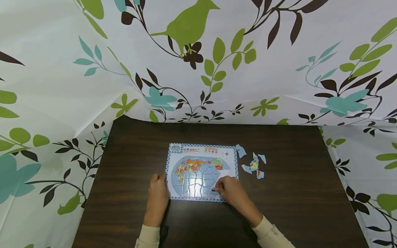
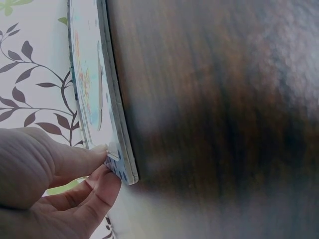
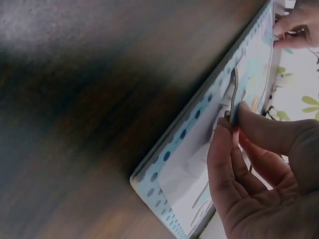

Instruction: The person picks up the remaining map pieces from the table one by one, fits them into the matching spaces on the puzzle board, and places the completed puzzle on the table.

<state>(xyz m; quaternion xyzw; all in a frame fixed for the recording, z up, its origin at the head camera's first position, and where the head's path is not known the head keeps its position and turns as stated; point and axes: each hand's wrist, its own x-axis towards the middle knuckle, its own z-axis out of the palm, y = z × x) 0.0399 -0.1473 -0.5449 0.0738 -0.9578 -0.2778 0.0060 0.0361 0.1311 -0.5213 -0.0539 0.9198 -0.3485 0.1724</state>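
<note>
A map puzzle board (image 1: 201, 151) with a dotted blue border lies on the table, its oval map partly filled. My left hand (image 1: 157, 194) grips the board's left edge; in the left wrist view the thumb of that hand (image 2: 65, 174) lies on the border, with fingers curled at the edge. Over the lower right of the map, my right hand (image 1: 234, 193) pinches a thin puzzle piece, which the right wrist view shows between thumb and fingertips of the hand (image 3: 264, 169). The piece (image 3: 234, 99) is tilted up from the board; its printed face is mostly hidden.
Several loose puzzle pieces lie right of the board, among them a blue one (image 1: 240, 151) at the top and a yellow and blue one (image 1: 254, 163). The dark wooden table (image 1: 297, 186) meets a leaf-patterned white cloth (image 1: 266, 79) behind it and at both sides.
</note>
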